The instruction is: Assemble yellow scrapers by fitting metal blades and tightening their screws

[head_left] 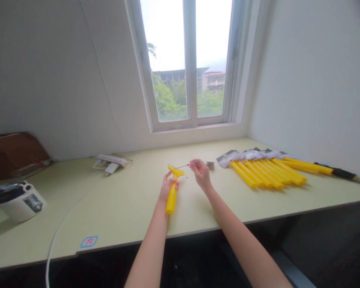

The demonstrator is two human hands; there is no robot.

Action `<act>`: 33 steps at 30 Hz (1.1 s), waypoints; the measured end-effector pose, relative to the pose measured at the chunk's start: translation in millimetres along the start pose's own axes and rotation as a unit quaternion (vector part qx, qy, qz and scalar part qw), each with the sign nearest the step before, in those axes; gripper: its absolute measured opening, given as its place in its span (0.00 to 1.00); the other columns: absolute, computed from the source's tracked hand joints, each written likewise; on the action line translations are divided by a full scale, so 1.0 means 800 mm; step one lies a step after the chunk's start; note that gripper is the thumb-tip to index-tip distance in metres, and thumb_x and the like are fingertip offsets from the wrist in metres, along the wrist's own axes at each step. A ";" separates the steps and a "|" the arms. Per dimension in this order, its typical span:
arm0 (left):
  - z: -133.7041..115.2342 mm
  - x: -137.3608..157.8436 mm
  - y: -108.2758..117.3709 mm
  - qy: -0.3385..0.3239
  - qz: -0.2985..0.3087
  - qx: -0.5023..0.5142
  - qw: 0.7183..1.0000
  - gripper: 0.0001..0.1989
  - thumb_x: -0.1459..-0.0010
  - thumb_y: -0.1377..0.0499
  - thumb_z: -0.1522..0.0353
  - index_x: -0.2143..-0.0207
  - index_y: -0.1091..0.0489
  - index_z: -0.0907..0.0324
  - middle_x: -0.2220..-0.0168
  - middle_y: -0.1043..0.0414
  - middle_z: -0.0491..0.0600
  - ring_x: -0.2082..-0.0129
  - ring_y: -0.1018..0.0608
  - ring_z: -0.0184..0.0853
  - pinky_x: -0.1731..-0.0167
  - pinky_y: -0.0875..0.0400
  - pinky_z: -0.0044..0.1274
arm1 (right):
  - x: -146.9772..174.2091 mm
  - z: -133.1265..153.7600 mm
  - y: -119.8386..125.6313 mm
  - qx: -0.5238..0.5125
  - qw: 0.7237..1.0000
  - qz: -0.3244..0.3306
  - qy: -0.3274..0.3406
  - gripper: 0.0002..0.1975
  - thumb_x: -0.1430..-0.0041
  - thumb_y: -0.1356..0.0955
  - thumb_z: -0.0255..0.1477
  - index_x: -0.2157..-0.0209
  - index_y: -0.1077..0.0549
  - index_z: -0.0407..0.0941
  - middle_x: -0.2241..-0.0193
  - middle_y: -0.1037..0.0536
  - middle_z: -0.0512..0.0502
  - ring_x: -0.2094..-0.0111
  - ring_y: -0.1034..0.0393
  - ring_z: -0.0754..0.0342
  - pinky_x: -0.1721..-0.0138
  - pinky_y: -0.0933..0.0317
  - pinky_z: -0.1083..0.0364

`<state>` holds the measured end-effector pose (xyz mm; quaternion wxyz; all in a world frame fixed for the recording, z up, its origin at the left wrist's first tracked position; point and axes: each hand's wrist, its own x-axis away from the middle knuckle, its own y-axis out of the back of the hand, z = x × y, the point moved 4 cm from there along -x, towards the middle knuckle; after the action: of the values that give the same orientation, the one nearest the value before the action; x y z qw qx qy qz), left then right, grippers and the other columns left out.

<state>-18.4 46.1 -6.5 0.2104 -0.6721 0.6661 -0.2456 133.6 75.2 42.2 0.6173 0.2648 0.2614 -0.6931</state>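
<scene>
A yellow scraper [171, 200] with a wide flat head and a round handle is gripped in my left hand [166, 187]. Its handle points back toward me, and its head is tilted. My right hand [201, 174] is closed around a screwdriver [183, 165], whose thin shaft reaches left to the scraper's head. Whether the tip touches a screw is too small to make out. Just beyond my right hand lies a small greyish flat piece [210, 165]. A tiny object [186, 177] rests on the table between my hands.
Several yellow handles [267, 174] with plastic packaging lie at right, beside a black-and-yellow tool [333, 170]. A white mug-like container [19, 202] stands left on the table [123, 212]. Behind it are a brown box [18, 154] and a white power strip [112, 163]; a cable [60, 228] crosses the front edge.
</scene>
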 end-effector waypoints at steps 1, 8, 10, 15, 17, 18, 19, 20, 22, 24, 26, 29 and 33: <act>0.000 0.000 0.000 0.000 -0.001 0.000 1.000 0.31 0.58 0.43 0.76 0.50 0.46 0.56 0.71 0.34 0.47 0.81 0.32 0.23 0.84 0.39 0.13 | 0.000 0.000 0.000 0.002 1.000 0.002 0.000 0.07 0.46 0.37 0.34 0.68 0.33 0.45 0.74 0.26 0.47 0.72 0.31 0.55 0.70 0.37 0.56; -0.002 0.004 -0.006 -0.024 -0.003 -0.054 0.998 0.31 0.60 0.42 0.75 0.51 0.46 0.58 0.75 0.34 0.45 0.82 0.33 0.23 0.83 0.40 0.16 | 0.000 0.014 0.006 0.061 0.998 -0.029 0.009 0.08 0.47 0.37 0.35 0.71 0.32 0.44 0.75 0.26 0.47 0.73 0.32 0.56 0.70 0.39 0.56; -0.003 0.004 -0.007 -0.030 -0.003 -0.071 0.997 0.30 0.60 0.42 0.74 0.52 0.45 0.58 0.76 0.34 0.44 0.82 0.33 0.24 0.83 0.40 0.16 | 0.000 0.019 0.009 0.081 0.996 -0.037 0.007 0.09 0.47 0.36 0.36 0.73 0.32 0.44 0.76 0.26 0.48 0.75 0.33 0.56 0.72 0.40 0.57; -0.003 0.005 -0.008 -0.030 -0.003 -0.091 0.995 0.30 0.61 0.42 0.74 0.52 0.45 0.59 0.78 0.34 0.44 0.83 0.33 0.25 0.82 0.41 0.17 | 0.000 0.021 0.009 0.109 0.993 -0.041 0.004 0.11 0.47 0.37 0.37 0.74 0.34 0.44 0.78 0.27 0.49 0.77 0.35 0.57 0.74 0.42 0.58; -0.003 0.005 -0.008 -0.025 -0.002 -0.091 0.996 0.30 0.61 0.41 0.73 0.52 0.45 0.58 0.78 0.34 0.44 0.82 0.33 0.25 0.82 0.42 0.17 | 0.000 0.018 0.007 0.103 0.994 -0.040 0.006 0.11 0.45 0.39 0.37 0.71 0.35 0.44 0.77 0.28 0.49 0.75 0.35 0.56 0.72 0.42 0.57; -0.002 0.005 -0.008 -0.023 -0.003 -0.090 0.996 0.31 0.61 0.41 0.73 0.52 0.45 0.58 0.78 0.34 0.44 0.82 0.33 0.25 0.81 0.42 0.17 | 0.000 0.017 0.007 0.099 0.994 -0.040 0.008 0.11 0.43 0.41 0.37 0.70 0.35 0.45 0.76 0.28 0.49 0.74 0.35 0.56 0.71 0.42 0.57; -0.002 0.005 -0.007 -0.022 -0.003 -0.090 0.996 0.31 0.62 0.40 0.73 0.52 0.44 0.58 0.77 0.34 0.44 0.82 0.33 0.25 0.81 0.42 0.17 | 0.000 0.016 0.007 0.095 0.995 -0.040 0.012 0.11 0.42 0.43 0.36 0.69 0.36 0.45 0.75 0.29 0.49 0.72 0.35 0.55 0.69 0.42 0.56; -0.002 0.005 -0.007 -0.022 -0.002 -0.089 0.996 0.31 0.62 0.40 0.73 0.52 0.44 0.57 0.77 0.34 0.43 0.82 0.33 0.25 0.81 0.42 0.18 | 0.001 0.016 0.007 0.092 0.995 -0.042 0.017 0.12 0.41 0.45 0.36 0.68 0.36 0.45 0.74 0.29 0.48 0.70 0.35 0.55 0.68 0.42 0.56; -0.001 0.004 -0.008 -0.022 0.004 -0.090 0.996 0.32 0.62 0.40 0.72 0.52 0.45 0.57 0.78 0.35 0.43 0.82 0.33 0.25 0.81 0.42 0.18 | 0.000 0.017 0.009 0.090 0.994 -0.050 0.027 0.14 0.40 0.46 0.35 0.68 0.35 0.45 0.72 0.29 0.48 0.68 0.35 0.55 0.65 0.42 0.56; -0.001 0.004 -0.009 -0.024 0.010 -0.095 0.995 0.33 0.62 0.40 0.72 0.51 0.45 0.57 0.78 0.35 0.42 0.82 0.33 0.25 0.81 0.43 0.18 | 0.000 0.019 0.012 0.093 0.993 -0.060 0.031 0.14 0.40 0.45 0.34 0.68 0.34 0.44 0.71 0.29 0.47 0.68 0.35 0.55 0.64 0.42 0.55; -0.001 0.004 -0.009 -0.028 0.011 -0.102 0.994 0.33 0.63 0.40 0.72 0.51 0.46 0.57 0.79 0.35 0.42 0.83 0.33 0.25 0.82 0.43 0.18 | -0.001 0.021 0.014 0.093 0.993 -0.069 0.025 0.13 0.41 0.44 0.35 0.67 0.33 0.43 0.72 0.29 0.47 0.70 0.35 0.55 0.66 0.42 0.56; -0.002 0.004 -0.010 -0.029 0.002 -0.108 0.994 0.34 0.63 0.41 0.73 0.50 0.46 0.57 0.79 0.34 0.42 0.83 0.33 0.25 0.82 0.43 0.18 | 0.000 0.023 0.017 0.090 0.992 -0.087 0.010 0.13 0.43 0.41 0.36 0.65 0.32 0.43 0.75 0.28 0.48 0.73 0.34 0.56 0.72 0.42 0.58; -0.002 0.004 -0.010 -0.029 -0.001 -0.098 0.995 0.33 0.62 0.41 0.73 0.50 0.47 0.57 0.77 0.33 0.43 0.83 0.33 0.25 0.82 0.42 0.17 | 0.003 0.024 0.020 0.130 0.985 -0.113 0.009 0.12 0.46 0.38 0.37 0.70 0.31 0.43 0.80 0.30 0.50 0.79 0.37 0.58 0.76 0.43 0.59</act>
<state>-13.1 42.8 -0.1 0.1624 -0.6967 0.6803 -0.1595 148.2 58.5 53.8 0.4929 0.3180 0.2030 -0.7840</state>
